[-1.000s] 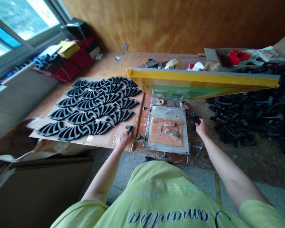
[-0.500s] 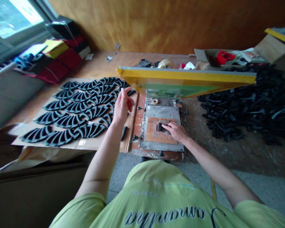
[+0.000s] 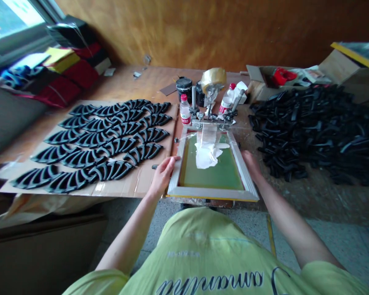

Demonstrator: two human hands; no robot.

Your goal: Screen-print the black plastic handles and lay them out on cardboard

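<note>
A screen-printing frame (image 3: pixel 213 192) with a metal rim and green mesh lies lowered over the work base in front of me. White ink (image 3: pixel 207 155) is pooled on its mesh, by a clear squeegee-like blade (image 3: pixel 208 133). My left hand (image 3: pixel 164 174) is closed at the frame's left rim, fingers curled against it. At the right rim my right hand (image 3: pixel 251 166) grips the side, its fingertips partly hidden. Left of my left hand, the end of a black curved plastic part (image 3: pixel 154 166) shows on the cardboard. The base and whatever sits on it are covered.
Rows of black curved parts (image 3: pixel 110 149) lie on a cardboard sheet (image 3: pixel 138 186) at left. A heap of black parts (image 3: pixel 320 135) fills the right. Behind the frame stand hinge clamps (image 3: pixel 212 119), bottles (image 3: pixel 185 110), an ink tub (image 3: pixel 183 88) and a tape roll (image 3: pixel 213 79).
The screen frame has swung down from its raised position and hides the base. My right hand left the small black part on the base for the right rim; my left hand moved down to the left rim.
</note>
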